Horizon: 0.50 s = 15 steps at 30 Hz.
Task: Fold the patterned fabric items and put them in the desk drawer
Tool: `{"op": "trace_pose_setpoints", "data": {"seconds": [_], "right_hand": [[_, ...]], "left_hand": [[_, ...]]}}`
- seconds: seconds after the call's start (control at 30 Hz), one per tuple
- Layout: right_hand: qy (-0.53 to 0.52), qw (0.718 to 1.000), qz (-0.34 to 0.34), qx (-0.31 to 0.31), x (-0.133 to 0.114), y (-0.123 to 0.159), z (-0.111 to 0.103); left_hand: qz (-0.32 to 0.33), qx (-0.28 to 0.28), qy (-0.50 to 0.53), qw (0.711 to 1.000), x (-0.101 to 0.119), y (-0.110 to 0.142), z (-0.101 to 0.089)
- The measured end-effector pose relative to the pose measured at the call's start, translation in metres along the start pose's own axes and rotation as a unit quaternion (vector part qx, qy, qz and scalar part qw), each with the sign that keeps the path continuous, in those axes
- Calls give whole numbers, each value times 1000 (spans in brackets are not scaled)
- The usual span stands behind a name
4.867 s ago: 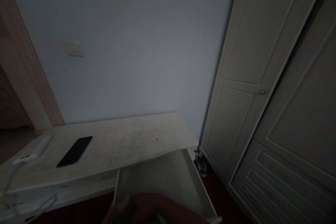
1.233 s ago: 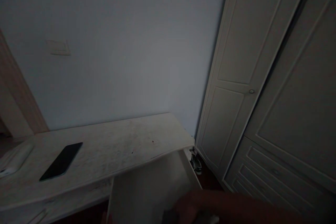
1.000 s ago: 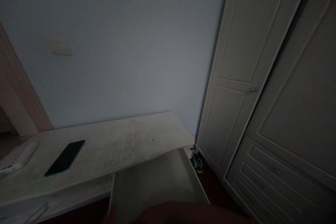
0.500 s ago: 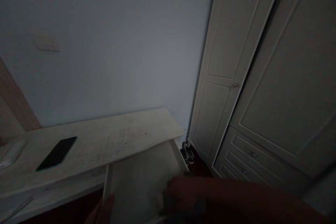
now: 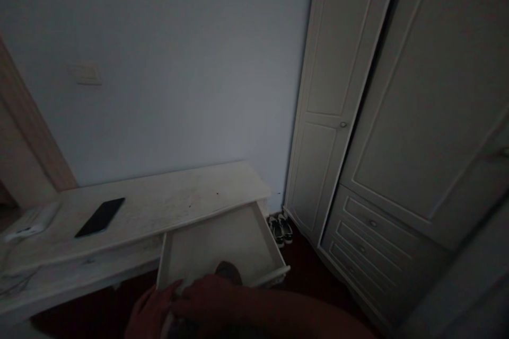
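Observation:
The room is dim. A white desk [image 5: 159, 206] stands against the wall, its right drawer [image 5: 258, 222] pulled out. My right hand [image 5: 207, 302] reaches in from the right and rests over the drawer's front left part, fingers curled over a dark object [image 5: 228, 271] that I cannot make out. My left hand [image 5: 149, 312] is at the drawer's front left corner, fingers bent against its edge. The drawer's pale bottom shows behind both hands.
A black phone [image 5: 100, 216] lies flat on the desk's left part, a white device [image 5: 29, 221] with a cable beyond it. A white wardrobe [image 5: 397, 132] with doors and lower drawers fills the right. Shoes [image 5: 280, 228] sit on the dark floor between desk and wardrobe.
The view has tipped down and shifted right, showing more of the open drawer. My right hand moved left to the drawer's front, and my left hand came up beside it.

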State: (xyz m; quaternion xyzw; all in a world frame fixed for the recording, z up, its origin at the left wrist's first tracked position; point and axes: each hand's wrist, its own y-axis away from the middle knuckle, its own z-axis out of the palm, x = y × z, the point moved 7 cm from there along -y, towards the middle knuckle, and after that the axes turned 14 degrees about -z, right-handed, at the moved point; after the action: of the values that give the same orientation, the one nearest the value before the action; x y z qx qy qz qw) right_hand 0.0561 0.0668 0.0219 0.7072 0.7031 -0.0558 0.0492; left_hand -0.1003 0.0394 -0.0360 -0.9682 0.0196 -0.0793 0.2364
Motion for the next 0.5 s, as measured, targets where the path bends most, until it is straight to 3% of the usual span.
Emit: {"op": "trace_pose_setpoints", "data": {"seconds": [0.1,0.17,0.27,0.33,0.4,0.5], "right_hand": [[11,999,9,38,-3,14,-9],[12,999,41,34,5,55,-18],[1,995,96,-28,26,129,-24],[18,993,116,-29,36,162,-28],[49,992,110,-30,39,167,-26],[81,994,77,-22,29,123,-16]], "left_hand": [[11,-66,4,998,6,-1,-4],[3,-108,7,994,12,-3,-5],[-5,-156,8,988,20,-5,-4],[-6,-176,6,984,22,-7,-1],[-9,-178,10,984,22,-8,2],[-28,-166,75,983,19,-9,3]]}}
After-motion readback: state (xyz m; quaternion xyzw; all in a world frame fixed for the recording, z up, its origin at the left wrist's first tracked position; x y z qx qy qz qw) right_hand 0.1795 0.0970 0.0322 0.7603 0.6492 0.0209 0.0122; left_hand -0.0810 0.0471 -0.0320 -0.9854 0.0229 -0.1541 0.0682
